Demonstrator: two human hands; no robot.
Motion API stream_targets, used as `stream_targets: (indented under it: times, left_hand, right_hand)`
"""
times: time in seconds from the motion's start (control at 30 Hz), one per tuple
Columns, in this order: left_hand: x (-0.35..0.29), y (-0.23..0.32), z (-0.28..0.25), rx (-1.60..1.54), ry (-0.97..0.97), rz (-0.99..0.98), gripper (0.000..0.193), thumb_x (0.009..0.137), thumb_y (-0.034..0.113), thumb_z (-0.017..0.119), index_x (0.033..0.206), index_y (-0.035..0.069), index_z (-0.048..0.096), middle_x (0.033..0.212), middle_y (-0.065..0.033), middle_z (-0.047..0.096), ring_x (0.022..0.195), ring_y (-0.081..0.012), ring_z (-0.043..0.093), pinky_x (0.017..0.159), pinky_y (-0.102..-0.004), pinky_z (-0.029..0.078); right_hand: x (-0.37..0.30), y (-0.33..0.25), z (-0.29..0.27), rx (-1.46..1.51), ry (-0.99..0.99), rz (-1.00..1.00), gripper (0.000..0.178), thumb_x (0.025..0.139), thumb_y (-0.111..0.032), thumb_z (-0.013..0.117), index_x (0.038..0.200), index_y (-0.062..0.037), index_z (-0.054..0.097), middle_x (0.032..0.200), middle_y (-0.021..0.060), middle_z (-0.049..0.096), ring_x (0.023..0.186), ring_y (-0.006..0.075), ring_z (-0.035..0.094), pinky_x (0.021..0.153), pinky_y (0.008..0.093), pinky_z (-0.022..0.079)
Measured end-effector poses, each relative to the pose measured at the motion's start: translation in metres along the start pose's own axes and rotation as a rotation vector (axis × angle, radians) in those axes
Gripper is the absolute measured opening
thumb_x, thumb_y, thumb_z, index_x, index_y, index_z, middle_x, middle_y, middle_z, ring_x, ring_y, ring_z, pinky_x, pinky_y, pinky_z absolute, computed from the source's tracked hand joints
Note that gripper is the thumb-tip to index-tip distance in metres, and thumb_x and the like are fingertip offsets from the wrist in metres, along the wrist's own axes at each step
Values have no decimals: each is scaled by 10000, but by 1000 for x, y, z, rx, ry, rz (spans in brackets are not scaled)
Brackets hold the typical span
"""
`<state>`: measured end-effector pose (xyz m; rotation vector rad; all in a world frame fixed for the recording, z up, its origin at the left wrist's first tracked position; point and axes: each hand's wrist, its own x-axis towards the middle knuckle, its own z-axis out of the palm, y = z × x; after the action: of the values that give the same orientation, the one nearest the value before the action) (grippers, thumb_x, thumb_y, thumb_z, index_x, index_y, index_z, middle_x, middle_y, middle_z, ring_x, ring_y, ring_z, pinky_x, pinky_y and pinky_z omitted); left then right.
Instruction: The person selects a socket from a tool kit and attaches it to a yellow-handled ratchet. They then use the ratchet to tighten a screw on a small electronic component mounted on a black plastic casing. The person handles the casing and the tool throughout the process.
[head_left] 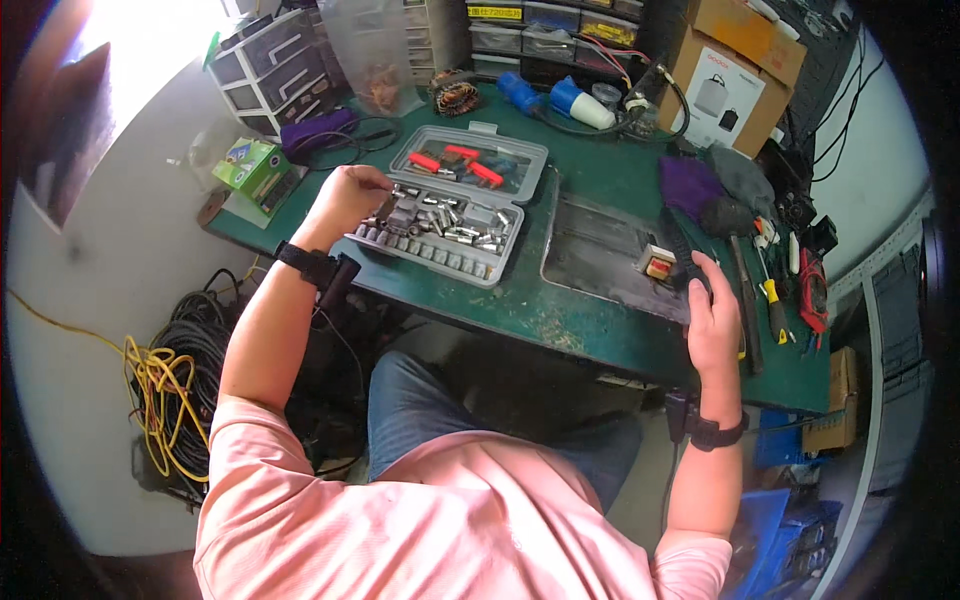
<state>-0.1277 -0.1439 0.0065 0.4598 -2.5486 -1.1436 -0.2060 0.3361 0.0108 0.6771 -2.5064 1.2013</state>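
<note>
A grey plastic case (pixel 510 262) lies unfolded on the green bench. Loose silver sockets (pixel 440 218) fill its near half, with a row of sockets along the front edge. In the raised lid are red-handled tools (pixel 485 174). My left hand (pixel 347 203) is at the case's left side, fingers curled together over the sockets; what they pinch is too small to make out. My right hand (pixel 713 318) rests by the right end of a shallow metal tray (pixel 595 240), fingers stretched and thumb apart, beside a black strip-like thing (pixel 682 245). A small red-and-yellow block (pixel 658 267) sits in the tray.
A hammer (pixel 746 300), a yellow-handled screwdriver (pixel 775 310) and a red meter (pixel 812 290) lie at the right. Blue plugs (pixel 580 103), a cardboard box (pixel 725 85) and drawer units (pixel 550 42) stand behind. A green box (pixel 253 178) is at the left.
</note>
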Motion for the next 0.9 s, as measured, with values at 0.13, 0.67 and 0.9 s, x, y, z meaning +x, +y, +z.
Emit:
stream_targets:
  times: [0.13, 0.67, 0.9]
  left_hand:
    - [0, -14, -4, -113, -22, -7, 113, 821, 5, 658, 923, -2, 705, 725, 9, 625, 629, -67, 544, 575, -244, 456]
    - [-49, 55, 22, -349, -35, 69, 130, 861, -39, 650, 986, -4, 658, 750, 12, 613, 631, -58, 546, 586, -220, 464]
    - [-85, 111, 58, -309, -156, 236, 192, 823, -35, 694, 1006, 14, 668, 784, 17, 617, 681, -59, 563, 615, -212, 461]
  right_hand:
    - [-2, -3, 0, 32, -39, 83, 359, 974, -130, 487, 1297, 17, 545, 1257, 225, 614, 1179, 352, 582, 1007, 370, 418]
    - [-31, 13, 11, -34, -104, 80, 441, 937, -100, 550, 1373, -71, 493, 1132, 273, 634, 1008, 434, 626, 849, 432, 494]
    - [-36, -6, 3, -76, -186, 212, 512, 909, -114, 606, 1401, -100, 466, 1124, 275, 633, 1035, 456, 607, 824, 472, 500]
